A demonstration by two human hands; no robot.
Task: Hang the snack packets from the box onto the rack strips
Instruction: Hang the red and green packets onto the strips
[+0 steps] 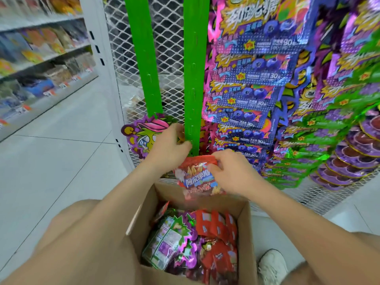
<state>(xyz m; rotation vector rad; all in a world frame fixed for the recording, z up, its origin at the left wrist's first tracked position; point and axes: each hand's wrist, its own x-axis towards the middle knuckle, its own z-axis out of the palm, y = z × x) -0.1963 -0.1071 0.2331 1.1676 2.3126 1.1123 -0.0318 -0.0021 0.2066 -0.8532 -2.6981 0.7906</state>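
A red snack packet [195, 177] hangs at the bottom of the right green rack strip [194, 79]. My right hand [230, 171] pinches its top right corner. My left hand [170, 147] grips the strip's lower end just above the packet. A second green strip [144, 58] stands to the left, with a purple and pink cartoon tag [141, 132] at its foot. Below my arms an open cardboard box [244, 219] holds several red packets [216, 225] and purple-green packets [172, 241].
Right of the strips hang columns of blue, purple and green packets [250, 79] on a white mesh panel [168, 33]. Store shelves [41, 58] line the aisle at left over a pale tiled floor. A white shoe [271, 266] rests beside the box.
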